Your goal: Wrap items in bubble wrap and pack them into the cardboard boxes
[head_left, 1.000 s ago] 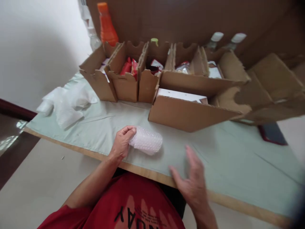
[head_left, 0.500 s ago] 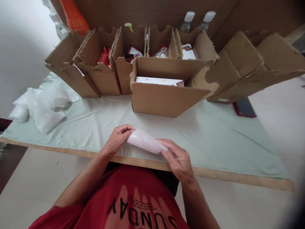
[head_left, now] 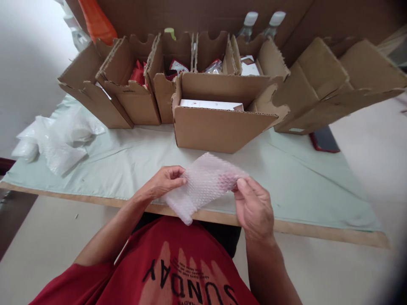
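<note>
Bubble-wrap sheet [head_left: 206, 186]: hanging between the two hands above the front of the worktop [head_left: 136, 167], spreading open at a slant; its lower corner is dipping over the front edge, and a pinkish patch is showing through near its right end.
Left hand [head_left: 170, 182]: pinching the left side of the sheet, this grip closing thumb against fingers on the film.
Right hand [head_left: 252, 203]: clamping the right corner, its grip pressing with the thumb on top while the fingers are going partly out of sight behind.
Pale green cloth [head_left: 305, 190]: covering the worktop and wrinkling in places.
Front carton [head_left: 219, 131]: standing just beyond the sheet, apart from it, and holding a white box [head_left: 211, 104].
Row of cartons [head_left: 144, 106]: standing behind, some containing red packets [head_left: 138, 74] and other packs.
Right-hand cartons [head_left: 321, 80]: leaning open at a slant; a dark flat item [head_left: 324, 140] is lying beside them.
Bubble-wrap heap [head_left: 62, 142]: lying crumpled on the far left of the cloth.
Bottles: an orange bottle [head_left: 99, 23] and two white-capped bottles [head_left: 248, 29] are standing behind the row.
Red shirt [head_left: 171, 258]: showing below the worktop's edge.
</note>
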Demonstrator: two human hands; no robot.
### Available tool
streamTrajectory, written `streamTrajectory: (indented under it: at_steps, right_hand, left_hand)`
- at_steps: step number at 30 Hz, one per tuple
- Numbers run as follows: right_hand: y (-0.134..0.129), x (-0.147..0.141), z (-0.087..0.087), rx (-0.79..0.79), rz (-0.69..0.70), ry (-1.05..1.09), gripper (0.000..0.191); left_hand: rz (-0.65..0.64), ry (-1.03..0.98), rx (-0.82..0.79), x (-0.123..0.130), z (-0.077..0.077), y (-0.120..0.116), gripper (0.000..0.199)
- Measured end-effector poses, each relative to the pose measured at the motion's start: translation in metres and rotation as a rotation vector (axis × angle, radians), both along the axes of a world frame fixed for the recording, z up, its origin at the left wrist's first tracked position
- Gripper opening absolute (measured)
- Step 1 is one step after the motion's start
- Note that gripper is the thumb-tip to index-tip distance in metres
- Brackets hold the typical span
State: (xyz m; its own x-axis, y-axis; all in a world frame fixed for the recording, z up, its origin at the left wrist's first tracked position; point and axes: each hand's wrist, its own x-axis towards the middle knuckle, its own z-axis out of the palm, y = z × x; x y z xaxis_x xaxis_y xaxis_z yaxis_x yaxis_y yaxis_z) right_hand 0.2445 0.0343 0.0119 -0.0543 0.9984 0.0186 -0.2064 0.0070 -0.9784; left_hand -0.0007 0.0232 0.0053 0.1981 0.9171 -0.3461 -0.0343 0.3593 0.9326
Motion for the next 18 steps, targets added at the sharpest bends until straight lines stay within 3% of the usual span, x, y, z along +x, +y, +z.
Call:
streamTrajectory:
  at_steps: [4,7,10,15,18]
  right_hand:
    - [0.017,0.006,0.031,0.119,-0.123,0.092,0.013]
    - [0.029,0.020,0.043,0.159,-0.294,0.145,0.016]
    - [0.036,0.036,0.041,0.131,-0.419,0.143,0.012]
    - [0.033,0.055,0.020,0.139,-0.660,0.136,0.012]
    - [0.027,0.059,0.013,0.103,-0.731,0.113,0.015]
  left_hand:
    - [-0.202,0.127,-0.009,0.003,-0.003,-0.001,0.024]
    - [-0.252,0.230,0.004,0.006,-0.001,-0.006,0.019]
    - [-0.258,0.278,0.026,0.007,0.003,-0.013,0.014]
    - [-0.239,0.285,0.001,0.002,0.010,-0.021,0.009]
    - [-0.242,0.220,-0.025,0.006,0.007,-0.023,0.032]
